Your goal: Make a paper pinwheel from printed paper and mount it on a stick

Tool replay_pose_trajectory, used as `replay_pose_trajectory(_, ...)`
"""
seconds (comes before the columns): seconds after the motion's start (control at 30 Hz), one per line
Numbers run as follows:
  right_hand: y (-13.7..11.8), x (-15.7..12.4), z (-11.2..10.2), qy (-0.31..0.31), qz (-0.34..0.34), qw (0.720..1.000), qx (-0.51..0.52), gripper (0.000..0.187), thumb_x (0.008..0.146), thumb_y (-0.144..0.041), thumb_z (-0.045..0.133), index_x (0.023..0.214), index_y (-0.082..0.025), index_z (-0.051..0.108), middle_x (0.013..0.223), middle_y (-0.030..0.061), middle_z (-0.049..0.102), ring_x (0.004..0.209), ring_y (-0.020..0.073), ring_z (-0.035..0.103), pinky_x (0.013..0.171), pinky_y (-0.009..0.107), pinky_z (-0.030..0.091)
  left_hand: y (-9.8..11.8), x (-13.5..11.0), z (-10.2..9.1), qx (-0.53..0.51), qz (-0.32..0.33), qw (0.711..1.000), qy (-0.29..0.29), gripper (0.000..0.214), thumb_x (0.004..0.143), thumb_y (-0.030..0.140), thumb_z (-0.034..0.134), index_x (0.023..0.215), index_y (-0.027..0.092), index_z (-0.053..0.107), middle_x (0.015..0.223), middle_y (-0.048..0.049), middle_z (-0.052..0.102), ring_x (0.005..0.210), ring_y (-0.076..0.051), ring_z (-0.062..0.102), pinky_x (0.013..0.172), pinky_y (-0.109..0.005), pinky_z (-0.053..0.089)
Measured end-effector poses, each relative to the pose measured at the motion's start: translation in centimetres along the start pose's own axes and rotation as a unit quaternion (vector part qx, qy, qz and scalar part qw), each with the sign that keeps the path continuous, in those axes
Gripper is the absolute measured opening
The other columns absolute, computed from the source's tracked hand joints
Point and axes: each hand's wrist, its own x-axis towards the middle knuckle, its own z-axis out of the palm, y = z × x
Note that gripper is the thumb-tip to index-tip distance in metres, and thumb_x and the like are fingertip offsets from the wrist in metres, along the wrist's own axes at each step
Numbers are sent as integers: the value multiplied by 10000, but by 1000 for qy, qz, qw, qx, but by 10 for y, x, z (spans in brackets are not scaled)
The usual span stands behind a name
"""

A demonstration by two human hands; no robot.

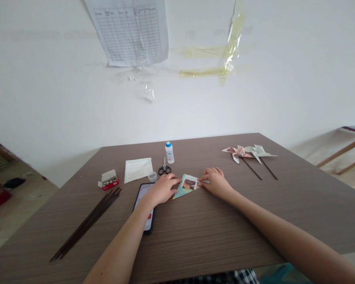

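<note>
A small piece of coloured paper (187, 186), folded into a triangle, lies flat on the brown table (213, 232). My left hand (162, 188) presses on its left edge with curled fingers. On the other side, my right hand (215, 182) holds down its right corner, fingers bent and close together. Both hands rest on the table top.
A phone (142, 197) lies under my left forearm. Behind the hands are scissors (164, 169), a glue bottle (169, 152), a small clear cap (152, 176) and a white sheet (137, 169). A red box (109, 180) and several dark sticks (87, 223) lie left. Two paper pinwheels (248, 153) lie right.
</note>
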Motion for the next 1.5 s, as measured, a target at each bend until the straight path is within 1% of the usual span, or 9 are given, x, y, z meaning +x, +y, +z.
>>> replay_pose_trajectory(0.33,3,2,4,10,7,1000,12,243,1118,-219,888,1227,-351,1061,1385,132,947,1522,397,780,1535,745,352,2,-1,-1,1,-4,1000,-2,617,1157,255,773,1764,352,820,1780,-137,797,1650,-404,738,1452,-548,556)
replay_pose_trajectory(0.6,3,0,5,22,5,1000,15,217,1118,-214,893,1161,-352,1054,1360,127,942,1497,394,787,1525,706,386,1,-1,0,7,-19,1000,-8,737,1175,265,752,1898,392,689,1904,-113,725,1744,-403,675,1489,-538,515)
replay_pose_trajectory(0.73,1,-1,3,19,7,1000,22,215,1116,-201,897,1159,-341,1053,1385,130,945,1517,398,792,1543,719,358,1,-1,0,20,-11,1000,-21,633,1207,300,705,1834,364,768,1862,-118,745,1700,-398,699,1483,-539,528)
replay_pose_trajectory(0.87,3,-1,5,22,2,999,23,212,1122,-217,884,1158,-345,1050,1410,124,948,1531,397,782,1549,735,340,4,-1,-1,28,-9,999,-14,534,1251,336,636,1738,347,857,1830,-127,762,1678,-405,710,1476,-546,544)
replay_pose_trajectory(1.07,7,0,10,52,-24,998,26,233,1153,-212,865,1170,-358,1045,1387,95,980,1525,386,798,1554,756,317,7,-1,-3,35,-17,999,-7,500,1283,352,611,1704,326,879,1774,-144,795,1622,-385,758,1456,-530,564)
replay_pose_trajectory(1.2,13,3,14,68,-38,996,37,238,1176,-197,865,1169,-355,1042,1370,83,998,1525,380,821,1555,774,317,12,-3,-4,48,-49,997,-18,510,1302,363,582,1728,356,862,1857,-127,742,1717,-370,711,1487,-510,531)
replay_pose_trajectory(1.3,18,6,18,76,-56,995,43,243,1152,-170,885,1158,-355,1042,1331,83,1006,1501,383,845,1547,784,346,19,-5,-8,48,-71,996,-26,515,1307,353,565,1728,351,862,1944,-125,684,1810,-380,645,1530,-524,486)
replay_pose_trajectory(1.4,24,9,19,77,-70,993,53,289,1097,-149,912,1243,-360,1044,1370,104,996,1482,394,859,1531,778,387,27,-8,-13,42,-85,995,-30,503,1303,345,570,1695,327,884,1990,-141,644,1851,-402,612,1546,-546,470)
replay_pose_trajectory(1.5,29,12,17,70,-84,991,70,431,1044,-144,923,1412,-346,1019,1372,125,987,1445,409,873,1482,732,471,33,-9,-16,45,-91,994,-35,501,1311,338,551,1678,297,889,2019,-165,608,1871,-403,595,1560,-540,447)
